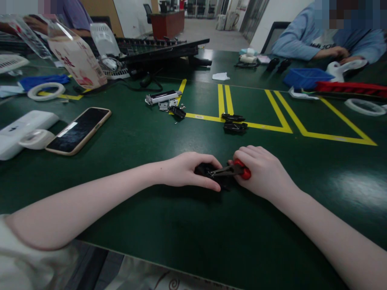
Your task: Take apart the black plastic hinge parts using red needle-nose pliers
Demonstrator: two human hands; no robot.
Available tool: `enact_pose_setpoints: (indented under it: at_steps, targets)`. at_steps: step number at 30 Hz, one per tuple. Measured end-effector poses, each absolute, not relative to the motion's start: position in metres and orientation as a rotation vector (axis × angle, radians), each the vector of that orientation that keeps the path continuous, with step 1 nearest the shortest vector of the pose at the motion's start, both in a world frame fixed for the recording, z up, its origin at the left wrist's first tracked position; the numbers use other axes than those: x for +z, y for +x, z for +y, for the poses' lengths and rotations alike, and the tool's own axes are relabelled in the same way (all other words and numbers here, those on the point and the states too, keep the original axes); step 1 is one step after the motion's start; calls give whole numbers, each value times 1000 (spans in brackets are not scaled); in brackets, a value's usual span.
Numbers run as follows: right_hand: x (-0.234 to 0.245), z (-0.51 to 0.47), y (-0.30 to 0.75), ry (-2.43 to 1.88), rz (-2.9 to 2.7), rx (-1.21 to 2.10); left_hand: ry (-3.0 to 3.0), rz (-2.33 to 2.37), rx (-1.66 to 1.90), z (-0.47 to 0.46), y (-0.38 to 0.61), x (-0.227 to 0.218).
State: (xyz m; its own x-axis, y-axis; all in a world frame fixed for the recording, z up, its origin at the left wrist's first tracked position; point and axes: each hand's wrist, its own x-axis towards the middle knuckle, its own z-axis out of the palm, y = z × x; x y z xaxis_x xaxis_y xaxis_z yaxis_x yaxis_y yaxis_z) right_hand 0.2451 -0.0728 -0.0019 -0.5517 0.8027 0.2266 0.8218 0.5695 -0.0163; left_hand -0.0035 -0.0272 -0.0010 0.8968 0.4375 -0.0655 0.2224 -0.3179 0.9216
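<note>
Close to the table's near side, my left hand is closed around a small black part, thumb and fingers on either side of it. My right hand grips red-handled pliers, whose long narrow jaws point left and reach the black part. Whether the jaws pinch anything cannot be made out. Most of the handles are hidden in my right palm. Beyond my hands lie two black plastic pieces beside the yellow tape. Further left is a small pile with a silver-and-black metal piece and small metal bits.
A phone, a tape roll and a white box lie left on the green table. Behind them stand a bottle and dark equipment. A blue tray is at right, near a seated person in blue sleeves.
</note>
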Motion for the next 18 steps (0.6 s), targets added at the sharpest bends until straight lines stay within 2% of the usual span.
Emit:
enact_pose_setpoints:
  at_steps: [5,18]
  targets:
    - [0,-71,248,-1363,-2647,-166,2063,557,242,-30,-2,-2]
    - [4,-72,245,-1388,-2668,-173,1941,526,307,-30,-3,-2]
